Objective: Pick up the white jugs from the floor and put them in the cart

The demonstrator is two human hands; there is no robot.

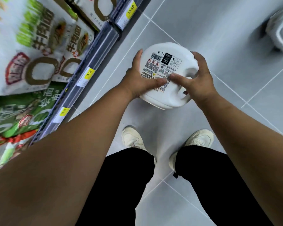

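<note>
A white jug [166,54] with a printed label facing up is held flat above the grey tiled floor, in the middle of the view. My left hand [140,79] grips its left side, thumb lying across the label. My right hand [198,79] grips the right side at the handle, thumb on the label too. A second white jug [280,30] lies on the floor at the top right edge, partly cut off. No cart is in view.
Store shelves [95,59] with yellow price tags run diagonally along the left, stocked with noodle packs [39,46]. My white shoes [132,137] and black trousers stand on the floor tiles [219,22] below the jug.
</note>
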